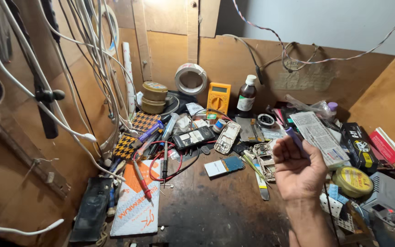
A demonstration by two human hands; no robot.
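My right hand (pixel 299 170) is raised over the right side of a dark workbench (pixel 216 210), palm toward me, fingers curled around a thin purple pen-like tool (pixel 294 138) that sticks up and to the left. Just left of the hand lie a bare circuit board (pixel 266 161), metal tweezers (pixel 261 185) and a small blue-and-white phone part (pixel 224 166). My left hand is out of sight.
An orange multimeter (pixel 218 97), a brown bottle (pixel 246 96) and a tape roll (pixel 191 78) stand at the back. Red and black probes (pixel 141 179) lie left, white cables (pixel 92 68) hang there. A yellow tin (pixel 353 181) and grey box (pixel 391 199) sit right.
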